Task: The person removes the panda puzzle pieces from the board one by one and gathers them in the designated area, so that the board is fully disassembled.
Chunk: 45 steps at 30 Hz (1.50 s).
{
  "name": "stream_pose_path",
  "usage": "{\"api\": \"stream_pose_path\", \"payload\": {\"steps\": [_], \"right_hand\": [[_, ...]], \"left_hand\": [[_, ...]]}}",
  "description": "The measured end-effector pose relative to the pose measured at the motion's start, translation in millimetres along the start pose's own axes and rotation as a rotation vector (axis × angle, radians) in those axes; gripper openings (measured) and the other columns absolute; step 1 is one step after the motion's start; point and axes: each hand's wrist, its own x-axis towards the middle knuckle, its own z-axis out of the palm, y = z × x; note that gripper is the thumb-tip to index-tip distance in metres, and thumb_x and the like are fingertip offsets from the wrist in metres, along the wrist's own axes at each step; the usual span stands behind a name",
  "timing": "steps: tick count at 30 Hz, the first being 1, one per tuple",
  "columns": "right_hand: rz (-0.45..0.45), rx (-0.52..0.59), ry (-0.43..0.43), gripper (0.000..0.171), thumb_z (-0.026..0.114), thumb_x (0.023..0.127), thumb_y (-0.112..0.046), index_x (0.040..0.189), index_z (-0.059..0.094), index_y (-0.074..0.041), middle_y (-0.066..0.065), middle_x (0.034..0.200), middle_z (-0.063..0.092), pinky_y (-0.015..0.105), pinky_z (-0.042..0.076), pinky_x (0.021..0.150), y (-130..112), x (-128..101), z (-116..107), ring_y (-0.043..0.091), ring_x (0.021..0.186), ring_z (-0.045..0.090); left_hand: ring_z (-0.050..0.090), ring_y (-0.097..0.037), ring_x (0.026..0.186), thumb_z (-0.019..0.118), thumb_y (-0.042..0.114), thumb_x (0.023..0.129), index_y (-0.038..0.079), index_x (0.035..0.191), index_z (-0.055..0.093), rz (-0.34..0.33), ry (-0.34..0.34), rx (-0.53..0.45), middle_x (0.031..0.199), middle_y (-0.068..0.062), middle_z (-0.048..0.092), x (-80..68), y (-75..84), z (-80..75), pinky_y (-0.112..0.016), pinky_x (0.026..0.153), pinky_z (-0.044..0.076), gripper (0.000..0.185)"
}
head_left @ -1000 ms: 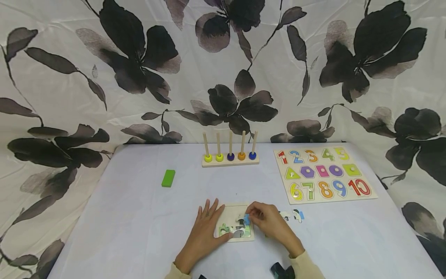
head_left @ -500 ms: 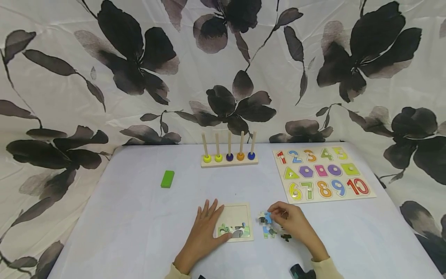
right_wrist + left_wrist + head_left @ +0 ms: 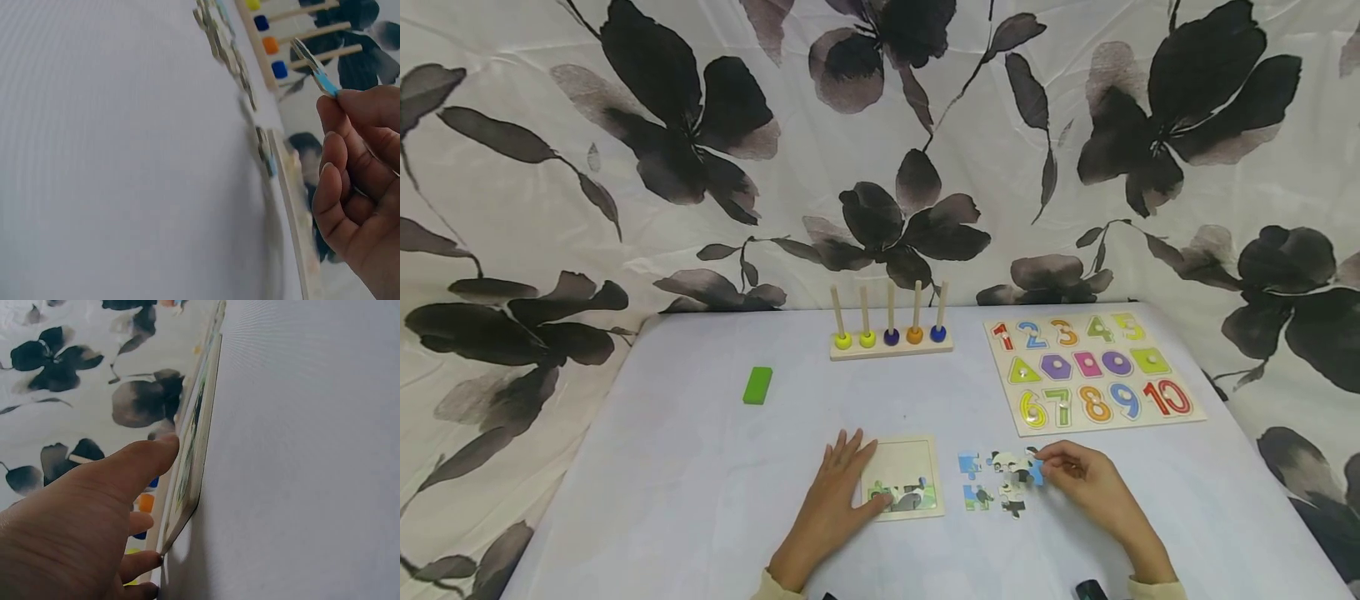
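Note:
A small wooden puzzle tray [image 3: 901, 448] lies on the white table, jigsaw pieces with panda and green parts [image 3: 910, 497] filling its lower strip. My left hand [image 3: 829, 492] spreads over the tray's left side, thumb across its lower edge and fingers straight. Right of the tray, my right hand [image 3: 1086, 479] pinches a jigsaw piece [image 3: 325, 81] with a blue end between thumb and forefinger, lifted off the table in the right wrist view. Below and left of it lie several loose pieces, including a blue one [image 3: 969, 464], a panda-face one [image 3: 1002, 462] and a green-blue one [image 3: 977, 497].
A wooden number-and-shape board [image 3: 1093, 372] lies at the back right. Behind the tray stands a peg rack [image 3: 891, 350] with coloured beads. A green block [image 3: 757, 386] lies to the left. Flowered cloth [image 3: 820, 150] hangs behind the table.
My right hand has moved right from above the tray to beyond the loose pieces, carrying the pinched jigsaw piece along. My left hand has stayed on the tray.

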Motion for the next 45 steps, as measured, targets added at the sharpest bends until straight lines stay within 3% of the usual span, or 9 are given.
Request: {"api": "stream_pose_path", "payload": {"steps": [7,13,22,33,45], "right_hand": [[-0.003,-0.006,-0.017,0.012,0.066,0.090,-0.010,0.099,0.067,-0.003,0.001,0.081,0.064,0.022,0.050,0.063,13.7,-8.9,-10.8,0.006,0.069,0.057],[0.077,0.000,-0.071,0.012,0.065,0.089,-0.008,0.098,0.066,0.000,0.004,0.081,0.064,0.022,0.049,0.058,19.3,-11.5,-10.4,0.007,0.064,0.056],[0.132,-0.086,-0.073,0.010,0.068,0.085,-0.006,0.095,0.067,-0.002,0.002,0.077,0.061,0.021,0.044,0.057,19.7,-11.2,-6.9,0.006,0.062,0.050],[0.111,-0.131,-0.086,0.009,0.067,0.086,-0.006,0.095,0.068,-0.004,0.000,0.078,0.063,0.021,0.045,0.059,19.4,-8.9,-6.1,0.006,0.064,0.052],[0.089,-0.124,-0.103,0.009,0.066,0.087,-0.005,0.095,0.068,-0.004,0.000,0.078,0.063,0.021,0.046,0.059,19.7,-8.1,-7.1,0.004,0.064,0.053]], "left_hand": [[0.020,-0.035,0.145,0.070,0.042,0.084,0.009,0.140,0.048,0.019,0.034,-0.009,0.151,-0.015,0.036,-2.9,-1.0,-1.7,-0.051,0.116,0.017,0.069],[0.022,-0.034,0.144,0.071,0.041,0.084,0.009,0.139,0.049,0.020,0.037,-0.002,0.150,-0.015,0.038,-2.3,-1.2,-1.1,-0.050,0.116,0.019,0.068],[0.023,-0.035,0.144,0.073,0.040,0.082,0.009,0.139,0.050,0.009,0.034,0.003,0.150,-0.015,0.038,-1.1,0.5,-1.7,-0.052,0.115,0.021,0.068],[0.023,-0.035,0.143,0.074,0.037,0.082,0.009,0.139,0.050,0.009,0.009,0.022,0.150,-0.015,0.039,-2.0,2.4,-6.0,-0.053,0.114,0.022,0.068],[0.025,-0.038,0.142,0.075,0.033,0.081,0.009,0.137,0.052,-0.022,-0.022,0.007,0.149,-0.015,0.040,-2.5,5.4,-12.5,-0.062,0.106,0.031,0.065]]}}
